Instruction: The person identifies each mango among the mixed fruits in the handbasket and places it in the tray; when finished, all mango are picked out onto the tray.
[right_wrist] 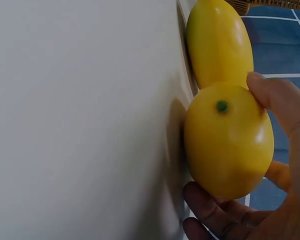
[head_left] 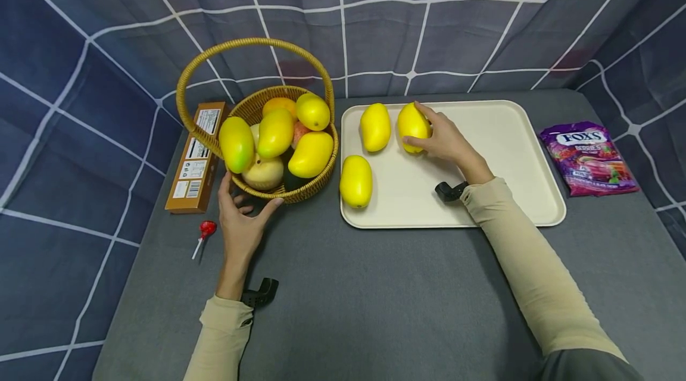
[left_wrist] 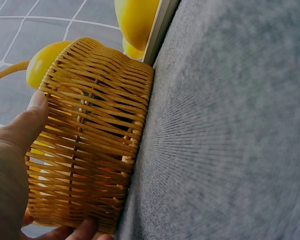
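In the head view my right hand (head_left: 449, 140) holds a yellow mango (head_left: 414, 122) over the cream tray (head_left: 482, 196), thumb on one side and fingers on the other. The right wrist view shows this mango (right_wrist: 229, 145) end-on with a green stem spot, close over the tray. Two more mangoes lie at the tray's left end, one at the back (head_left: 375, 127), one in front (head_left: 356, 181). My left hand (head_left: 241, 229) grips the front of a wicker basket (head_left: 320, 183), its thumb against the woven wall (left_wrist: 90, 130). Several mangoes and other fruits fill the basket.
The basket's tall handle (head_left: 257, 41) arches above the fruit. Left of it lie a brown box (head_left: 194, 155) with white labels and a red lollipop (head_left: 207, 227). A purple Fox's candy bag (head_left: 589, 161) lies right of the tray. A grid-patterned curtain (head_left: 386, 36) hangs behind.
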{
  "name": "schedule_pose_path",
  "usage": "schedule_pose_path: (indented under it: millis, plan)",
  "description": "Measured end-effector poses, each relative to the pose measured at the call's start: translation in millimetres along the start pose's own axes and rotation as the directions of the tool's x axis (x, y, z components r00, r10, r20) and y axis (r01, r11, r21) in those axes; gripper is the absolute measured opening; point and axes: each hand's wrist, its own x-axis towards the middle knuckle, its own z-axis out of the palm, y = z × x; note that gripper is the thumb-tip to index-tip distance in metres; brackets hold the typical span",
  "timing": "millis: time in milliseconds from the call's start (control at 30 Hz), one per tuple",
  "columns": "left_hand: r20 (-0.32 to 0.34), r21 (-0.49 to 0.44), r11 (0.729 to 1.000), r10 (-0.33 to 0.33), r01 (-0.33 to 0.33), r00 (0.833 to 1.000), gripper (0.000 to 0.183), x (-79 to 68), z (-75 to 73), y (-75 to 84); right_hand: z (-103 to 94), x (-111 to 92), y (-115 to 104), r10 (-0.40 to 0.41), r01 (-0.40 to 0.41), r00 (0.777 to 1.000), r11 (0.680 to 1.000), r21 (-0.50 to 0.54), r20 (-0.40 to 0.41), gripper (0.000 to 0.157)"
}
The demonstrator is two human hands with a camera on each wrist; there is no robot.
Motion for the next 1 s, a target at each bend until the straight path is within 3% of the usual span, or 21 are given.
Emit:
schedule_pose_path:
  millis: [200, 633, 800, 900, 1000]
  plan:
    - [0.001, -0.014, 1.000, -0.007, 0.007, 1.000, 0.106, 0.5, 0.0, 0.5, 1.9, 1, 0, 0.014, -0.014, 0.999, 1.000, -0.009, -0.030, 0.087]
    - [-0.002, -0.005, 1.000, -0.008, 0.008, 1.000, 0.106, 1.2, -0.1, 1.1, 2.8, -5, 0, -0.010, 0.007, 0.999, 0.998, -0.055, -0.051, 0.091]
    - [0.007, -0.018, 1.000, -0.006, 0.006, 1.000, 0.104, 1.5, 0.5, 2.2, 3.7, -15, -4, -0.003, -0.009, 0.990, 0.996, -0.086, -0.139, 0.090]
    - [0.007, -0.020, 1.000, -0.002, 0.002, 1.000, 0.104, 1.0, 0.4, 2.1, 5.6, -24, -17, -0.057, 0.040, 0.973, 0.996, -0.079, -0.226, 0.087]
    - [0.003, -0.022, 1.000, -0.002, 0.002, 1.000, 0.105, 0.2, -0.3, 1.4, 10.9, -33, -41, -0.162, 0.155, 0.947, 0.987, -0.046, -0.278, 0.085]
